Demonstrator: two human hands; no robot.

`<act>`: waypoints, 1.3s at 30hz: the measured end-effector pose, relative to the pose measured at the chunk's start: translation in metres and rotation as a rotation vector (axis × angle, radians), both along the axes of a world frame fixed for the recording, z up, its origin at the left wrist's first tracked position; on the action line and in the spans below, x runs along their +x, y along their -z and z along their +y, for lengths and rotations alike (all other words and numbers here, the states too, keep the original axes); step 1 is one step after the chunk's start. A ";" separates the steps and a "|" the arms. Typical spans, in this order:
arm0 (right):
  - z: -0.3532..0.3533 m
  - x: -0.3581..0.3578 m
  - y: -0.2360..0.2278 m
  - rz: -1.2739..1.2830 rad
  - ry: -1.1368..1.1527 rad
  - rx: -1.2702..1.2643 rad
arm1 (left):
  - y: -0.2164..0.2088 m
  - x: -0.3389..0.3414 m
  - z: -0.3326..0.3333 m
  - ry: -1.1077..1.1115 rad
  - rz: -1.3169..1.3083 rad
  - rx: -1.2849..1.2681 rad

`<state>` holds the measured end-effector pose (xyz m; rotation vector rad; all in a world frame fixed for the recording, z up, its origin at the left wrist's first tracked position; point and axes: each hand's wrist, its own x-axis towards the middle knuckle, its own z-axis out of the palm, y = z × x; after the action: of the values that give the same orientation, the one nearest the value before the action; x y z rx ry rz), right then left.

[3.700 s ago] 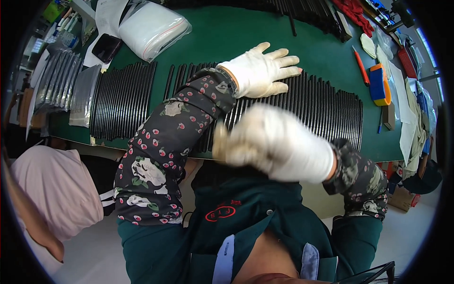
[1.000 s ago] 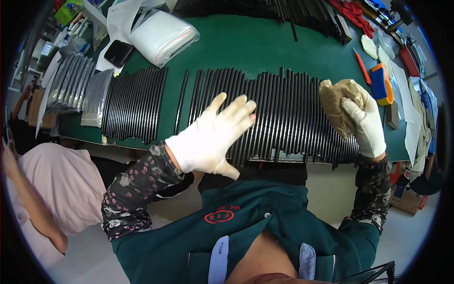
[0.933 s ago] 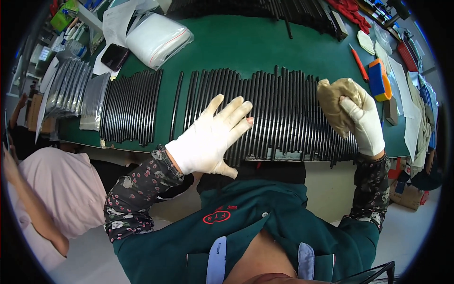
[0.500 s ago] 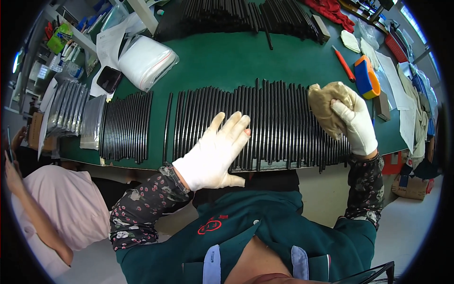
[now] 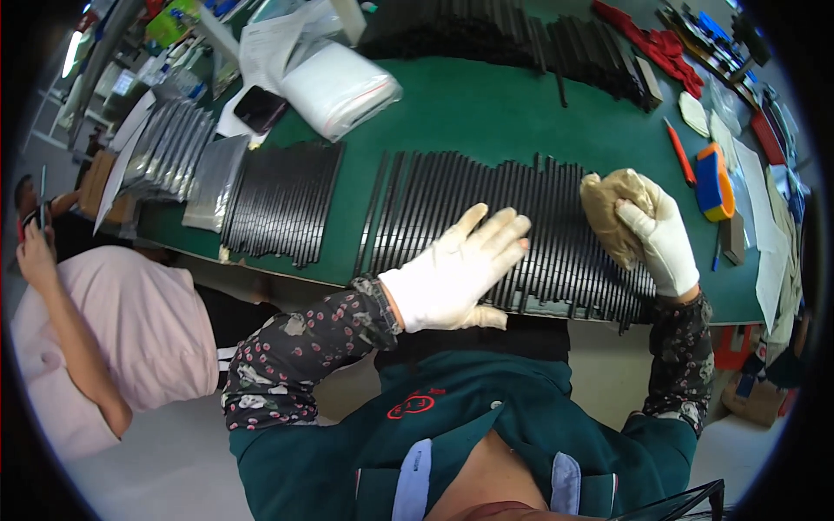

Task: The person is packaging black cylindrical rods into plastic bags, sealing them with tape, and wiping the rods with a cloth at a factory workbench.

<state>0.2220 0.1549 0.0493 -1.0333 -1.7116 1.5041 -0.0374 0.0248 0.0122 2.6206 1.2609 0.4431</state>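
Gloved in white, my left hand (image 5: 460, 271) lies flat with its fingers spread on a row of thin black rods (image 5: 452, 187). The rods lie side by side along the near edge of the green table, their far ends uneven. At the row's right end, my right hand (image 5: 667, 247), also gloved, is closed on a bunched tan cloth (image 5: 611, 217). The cloth rests against the rods and hides some of them. A second group of black rods (image 5: 282, 200) lies to the left, with a narrow gap of table between the groups.
Farther back are piles of black rods (image 5: 452, 30). Clear-wrapped packs (image 5: 169, 152), a phone (image 5: 260, 109) and a white plastic-wrapped bundle (image 5: 340, 91) are at left. A red-handled tool (image 5: 680, 152) and a blue-orange block (image 5: 714, 182) lie at right. Another person (image 5: 122, 326) sits at left.
The view has turned, so the table and rods appear shifted rightward and tilted. My left hand stays flat on the rods, and my right hand keeps its hold on the cloth.
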 end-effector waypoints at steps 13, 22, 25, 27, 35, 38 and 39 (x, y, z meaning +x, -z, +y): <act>-0.014 -0.025 -0.008 -0.131 -0.072 0.021 | 0.008 -0.079 -0.037 -0.527 0.217 0.034; -0.016 -0.038 -0.015 -0.202 -0.157 0.043 | -0.018 -0.091 -0.006 -0.306 0.161 0.167; -0.026 -0.054 -0.022 -0.224 -0.170 0.045 | -0.028 -0.128 0.016 -0.284 0.269 0.161; -0.032 -0.070 -0.027 -0.170 -0.197 0.122 | -0.022 -0.144 0.026 -0.247 0.278 0.123; -0.053 -0.165 0.023 -0.308 -0.383 1.130 | 0.007 -0.123 0.038 -0.176 0.331 0.097; -0.098 -0.164 0.022 -0.172 -0.873 0.890 | 0.008 -0.120 0.043 -0.150 0.311 0.154; -0.110 -0.163 0.020 -0.060 -1.151 0.661 | 0.008 -0.120 0.041 -0.153 0.312 0.147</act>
<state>0.0588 0.0444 0.0297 0.3624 -2.7633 1.2440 -0.1572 0.0660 0.0038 2.8093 1.5866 0.1571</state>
